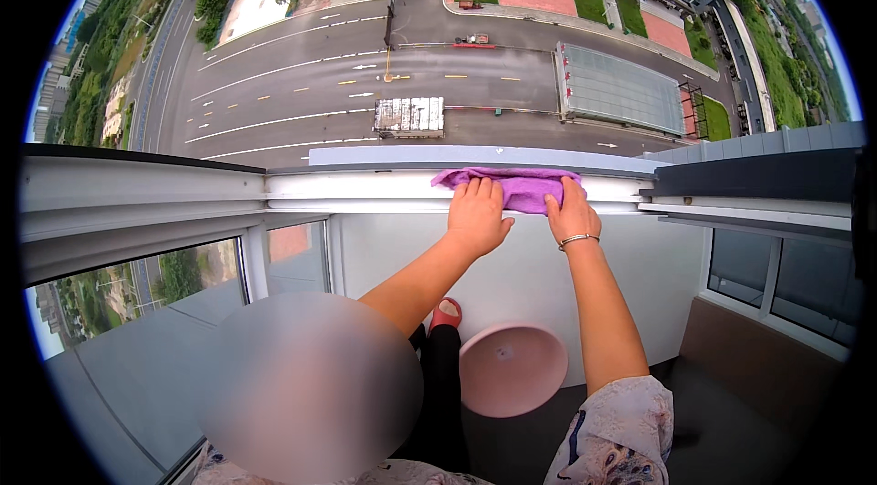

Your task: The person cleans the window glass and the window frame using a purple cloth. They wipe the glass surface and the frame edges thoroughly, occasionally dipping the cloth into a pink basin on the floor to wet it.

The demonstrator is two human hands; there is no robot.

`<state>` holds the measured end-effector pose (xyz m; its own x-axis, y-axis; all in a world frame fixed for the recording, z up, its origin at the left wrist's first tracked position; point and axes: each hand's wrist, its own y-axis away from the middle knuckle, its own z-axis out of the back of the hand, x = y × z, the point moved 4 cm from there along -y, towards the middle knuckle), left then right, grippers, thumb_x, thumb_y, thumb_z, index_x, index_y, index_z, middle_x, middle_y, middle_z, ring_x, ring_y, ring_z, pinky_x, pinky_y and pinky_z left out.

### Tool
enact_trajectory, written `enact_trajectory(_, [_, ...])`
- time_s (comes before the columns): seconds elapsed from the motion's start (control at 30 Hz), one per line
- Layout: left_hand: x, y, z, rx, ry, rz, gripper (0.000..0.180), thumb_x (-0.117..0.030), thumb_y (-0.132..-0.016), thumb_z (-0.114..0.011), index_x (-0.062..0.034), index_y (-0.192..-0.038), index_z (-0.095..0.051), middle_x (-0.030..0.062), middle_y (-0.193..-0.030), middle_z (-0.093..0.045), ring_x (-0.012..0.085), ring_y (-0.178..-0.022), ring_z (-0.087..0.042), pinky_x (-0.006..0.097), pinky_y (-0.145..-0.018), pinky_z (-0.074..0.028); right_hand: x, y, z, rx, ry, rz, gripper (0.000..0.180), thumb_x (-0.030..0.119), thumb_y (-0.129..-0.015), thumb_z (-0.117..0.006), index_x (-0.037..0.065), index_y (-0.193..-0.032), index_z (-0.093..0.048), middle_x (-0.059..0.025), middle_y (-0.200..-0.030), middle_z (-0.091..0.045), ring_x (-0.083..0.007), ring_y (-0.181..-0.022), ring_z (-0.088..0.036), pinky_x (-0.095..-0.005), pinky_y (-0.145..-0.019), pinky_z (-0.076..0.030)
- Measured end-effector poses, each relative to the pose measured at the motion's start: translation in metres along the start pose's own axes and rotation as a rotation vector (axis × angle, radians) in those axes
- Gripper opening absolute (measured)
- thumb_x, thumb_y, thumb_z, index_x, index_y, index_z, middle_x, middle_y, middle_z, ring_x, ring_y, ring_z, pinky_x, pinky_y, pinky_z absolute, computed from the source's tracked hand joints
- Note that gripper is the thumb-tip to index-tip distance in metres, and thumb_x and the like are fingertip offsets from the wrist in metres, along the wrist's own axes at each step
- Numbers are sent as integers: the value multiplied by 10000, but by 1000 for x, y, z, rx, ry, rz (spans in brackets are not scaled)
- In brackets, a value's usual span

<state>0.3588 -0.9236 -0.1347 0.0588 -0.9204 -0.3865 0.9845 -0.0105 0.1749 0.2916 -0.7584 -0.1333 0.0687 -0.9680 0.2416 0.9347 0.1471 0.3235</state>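
A crumpled purple cloth [530, 191] lies along the white window frame rail [352, 185] at the open window. My left hand [477, 213] presses on its left part, fingers bent over the cloth and thumb out to the side. At the cloth's right end, my right hand [573, 214] grips the fabric between thumb and fingers. A thin metal bracelet [578, 239] circles my right wrist. The undersides of my fingers are hidden against the cloth and rail.
A pink basin [513, 371] stands on the floor below, beside my foot in a red slipper [446, 312]. Glass panes flank me on the left. Past the sill is a long drop to a road [301, 88] with parked vehicles and low roofs.
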Motion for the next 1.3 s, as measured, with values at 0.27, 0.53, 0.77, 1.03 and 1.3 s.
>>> enact_trajectory(0.27, [47, 18, 3, -92, 101, -39, 535, -361, -785, -649, -16, -1178, -537, 111, -1209, -548, 230, -1150, -486, 368, -963, -349, 30, 2, -26, -7, 174, 92, 458, 386, -887, -532, 95, -1238, -486, -148, -1317, -456, -367, -1033, -577, -464, -775, -513])
enact_trajectory(0.53, [239, 110, 80, -218, -120, 229, 543, -395, -747, -679, -21, -1128, -576, 77, -1137, -592, 232, -1059, -559, 379, -917, -399, 234, 55, -90, 180, 44, 437, 485, 349, -883, -541, 156, -1316, -437, -186, -1367, -396, -349, -882, -641, -448, -710, -528])
enact_trajectory(0.77, [305, 108, 94, 63, -220, 759, 497, -290, -654, -689, 6, -1034, -568, 179, -1105, -557, 302, -1071, -541, 426, -896, -418, 351, 82, -136, 302, -60, 515, 524, 234, -875, -536, 213, -1370, -368, -204, -1369, -372, -372, -875, -633, -436, -702, -528])
enact_trajectory(1.03, [267, 110, 86, -67, -162, 461, 485, -354, -633, -676, -1, -960, -616, 173, -1035, -566, 328, -1003, -538, 429, -922, -398, 303, 63, -105, 302, -29, 515, 515, 338, -862, -563, 155, -1314, -397, -42, -1293, -470, -295, -995, -611, -437, -755, -520])
enact_trajectory(1.3, [273, 119, 101, 3, -74, 628, 543, -447, -806, -598, 4, -1107, -595, 156, -1157, -564, 326, -1100, -513, 427, -941, -386, 299, 52, -100, 387, 47, 494, 603, 375, -835, -609, 135, -1350, -406, -141, -1373, -395, -328, -1043, -590, -418, -834, -503])
